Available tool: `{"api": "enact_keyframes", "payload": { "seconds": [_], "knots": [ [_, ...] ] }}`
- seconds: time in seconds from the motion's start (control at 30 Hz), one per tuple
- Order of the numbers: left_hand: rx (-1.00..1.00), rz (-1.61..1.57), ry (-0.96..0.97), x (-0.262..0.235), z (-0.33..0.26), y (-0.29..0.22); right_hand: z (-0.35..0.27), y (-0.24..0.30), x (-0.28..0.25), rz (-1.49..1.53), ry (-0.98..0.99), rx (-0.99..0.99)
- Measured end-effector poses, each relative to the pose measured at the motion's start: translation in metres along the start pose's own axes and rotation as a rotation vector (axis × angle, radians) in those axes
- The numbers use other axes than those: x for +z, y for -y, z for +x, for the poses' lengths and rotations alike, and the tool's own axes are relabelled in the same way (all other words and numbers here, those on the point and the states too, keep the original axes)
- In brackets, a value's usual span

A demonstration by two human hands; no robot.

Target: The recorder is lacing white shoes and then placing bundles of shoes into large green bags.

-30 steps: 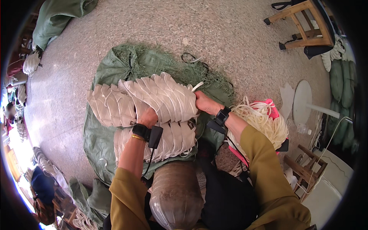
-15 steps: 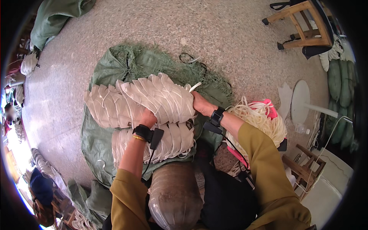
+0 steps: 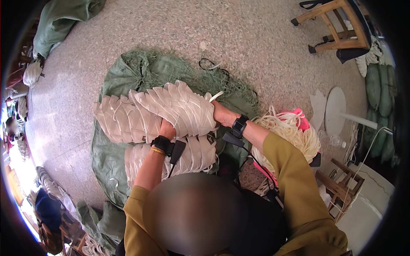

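Stacks of nested off-white shoe uppers with white lacing lie on a green woven sack (image 3: 106,158). The upper right stack of shoe uppers (image 3: 177,104) is between my hands. At its right end, my right hand (image 3: 224,115) grips it, thumb side next to a loose white lace end. My left hand (image 3: 167,130) holds it from below near the middle, with its fingers tucked out of sight under the stack. Touching it on the left is another stack of shoe uppers (image 3: 121,119). Nearer to me lies one more stack of shoe uppers (image 3: 188,155).
A heap of cream laces (image 3: 290,138) on something pink lies at right. Beyond it are a white round-based stand (image 3: 335,111), a wooden stool (image 3: 337,25) and green bundles (image 3: 378,98). Another green sack (image 3: 64,25) lies far left. A blurred brown rounded shape (image 3: 194,213) is nearest me.
Both hands keep their hold and have barely shifted. The brown rounded shape in front of me now looks larger, blurred, and covers more of the near stack's lower edge.
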State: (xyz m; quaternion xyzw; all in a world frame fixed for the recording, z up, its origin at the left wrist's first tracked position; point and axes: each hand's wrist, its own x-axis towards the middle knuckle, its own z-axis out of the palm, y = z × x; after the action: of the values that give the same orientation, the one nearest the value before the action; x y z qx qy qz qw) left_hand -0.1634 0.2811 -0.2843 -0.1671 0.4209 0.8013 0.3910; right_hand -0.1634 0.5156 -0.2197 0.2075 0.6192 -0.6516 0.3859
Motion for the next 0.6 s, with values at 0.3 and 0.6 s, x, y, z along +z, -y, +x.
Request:
{"api": "enact_keyframes", "payload": {
  "seconds": [0.3,0.6],
  "knots": [
    [0.028,0.019,0.068,-0.011,0.001,0.001,0.004,-0.004,0.007,0.097,0.001,0.026],
    [-0.063,-0.203,-0.107,0.017,-0.007,-0.01,0.007,-0.016,0.001,0.148,0.047,0.01]
  ]
}}
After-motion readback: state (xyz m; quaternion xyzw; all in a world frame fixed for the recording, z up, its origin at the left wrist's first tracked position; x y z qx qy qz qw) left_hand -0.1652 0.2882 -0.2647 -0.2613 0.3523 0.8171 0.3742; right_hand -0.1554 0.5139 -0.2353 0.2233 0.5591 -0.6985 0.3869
